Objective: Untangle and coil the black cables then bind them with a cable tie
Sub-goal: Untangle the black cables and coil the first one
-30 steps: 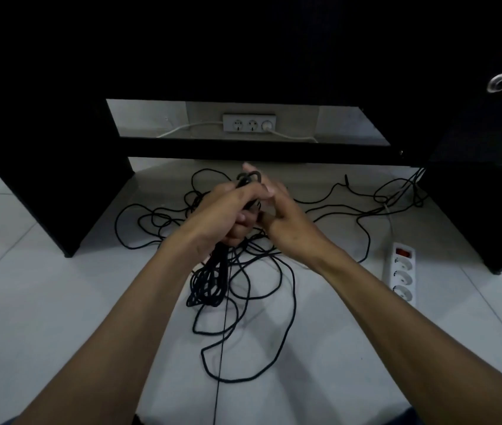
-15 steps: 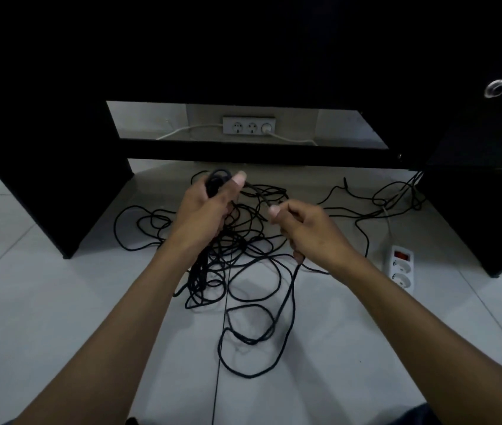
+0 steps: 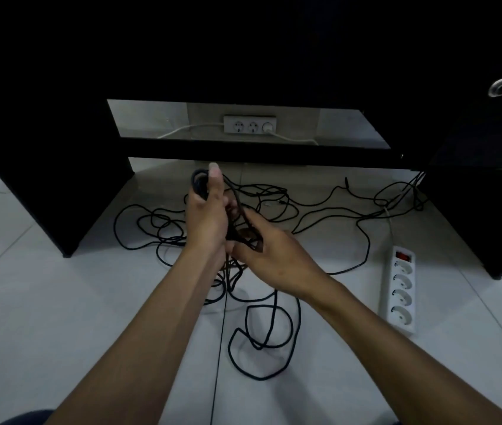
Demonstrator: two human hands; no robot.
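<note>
Right now two hands hold up a bundle of thin black cable over a pale tiled floor.

Nearest, round loops of the black cable (image 3: 262, 342) lie loose on the smooth tiles (image 3: 59, 317), with open floor on both sides. Above them, the left hand (image 3: 206, 222) grips a bunch of coiled loops, thumb straight up, and the right hand (image 3: 277, 259) pinches a strand just beside it; the two hands touch. More cable sprawls in thin tangled curls behind them. One long white power strip (image 3: 399, 294) with four round sockets lies at the right. Farther back stands a dark desk (image 3: 44, 179), and one white wall socket bar (image 3: 249, 124) shows through its gap.
</note>
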